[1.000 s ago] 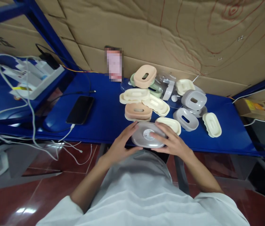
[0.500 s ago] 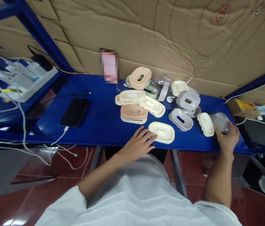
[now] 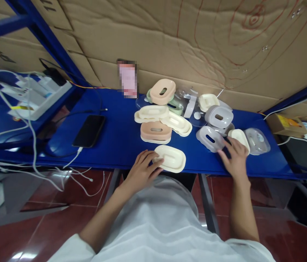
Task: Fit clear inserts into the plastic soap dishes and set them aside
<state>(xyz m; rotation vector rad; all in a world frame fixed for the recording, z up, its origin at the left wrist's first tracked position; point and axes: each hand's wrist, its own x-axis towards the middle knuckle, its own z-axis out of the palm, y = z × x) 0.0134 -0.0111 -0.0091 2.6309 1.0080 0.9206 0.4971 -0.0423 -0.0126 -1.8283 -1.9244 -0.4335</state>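
A cream oval plastic dish [image 3: 173,160] lies at the front edge of the blue table. My left hand [image 3: 142,168] grips its left end, thumb and fingertips over the rim. My right hand [image 3: 235,156] is open, fingers spread, over the front of a grey oval slotted piece [image 3: 210,138] and another cream dish [image 3: 239,136]. Whether its fingertips touch them I cannot tell. A clear plastic cover [image 3: 257,141] rests to the right of that hand. Behind my left hand sit a peach slotted piece [image 3: 156,131] and stacked cream dishes [image 3: 152,112].
A black phone [image 3: 89,131] on a white cable lies at the left. Another phone [image 3: 127,78] leans on the cardboard wall [image 3: 148,43]. A power strip [image 3: 47,100] with tangled cables is far left. A small carton [image 3: 286,125] stands at the right.
My right hand has let go of the clear cover and moved left to the grey piece and cream dish. My left hand and the front cream dish have shifted left together.
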